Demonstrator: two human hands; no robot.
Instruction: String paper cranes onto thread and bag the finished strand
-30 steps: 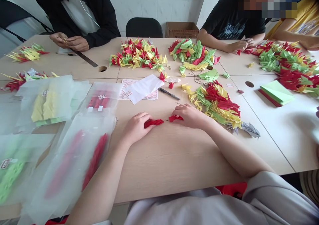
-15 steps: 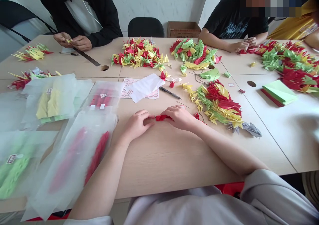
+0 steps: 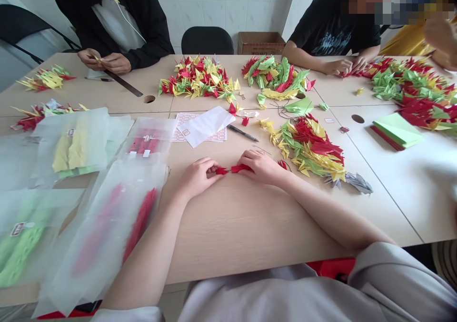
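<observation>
My left hand point(image 3: 200, 177) pinches a small red folded-paper piece point(image 3: 222, 170) just above the table. A thin dark line, a thread or needle, crosses the short gap from it to more red folded paper point(image 3: 240, 169). My right hand point(image 3: 262, 167) is closed on that second part, its fingers covering much of it. Just right of this hand lies another bit of red paper point(image 3: 283, 164) with dark thread. Beyond it sits a heap of strung red, yellow and green folded paper point(image 3: 312, 143), which looks like paper cranes.
Translucent bags point(image 3: 103, 217) of folded paper cover the left side. A pen point(image 3: 243, 132) and white paper point(image 3: 207, 124) lie ahead. Green square sheets point(image 3: 398, 131) are stacked right. Across the table, a person in a dark jacket point(image 3: 153, 22) and one in a black T-shirt point(image 3: 321, 32) handle paper.
My hands have drawn slightly apart. The red paper is now in two parts with a thin line between them, one part in my left fingers.
</observation>
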